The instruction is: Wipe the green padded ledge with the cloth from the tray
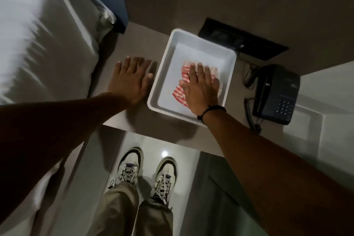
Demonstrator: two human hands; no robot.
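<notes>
A white tray (193, 44) stands on a beige bedside table (138, 44). Inside it lies a red-and-white striped cloth (177, 95), mostly covered by my right hand (201, 92), which rests flat on it with fingers spread and straight. My left hand (130, 78) lies flat and open on the tabletop just left of the tray, its fingertips near the tray's wall. No green padded ledge is recognisable in this view.
A dark telephone (275, 96) with a coiled cord sits right of the tray. A black wall panel (243, 40) is behind it. A bed with white pillows (44, 44) lies to the left. My shoes (147, 174) stand on the glossy floor below.
</notes>
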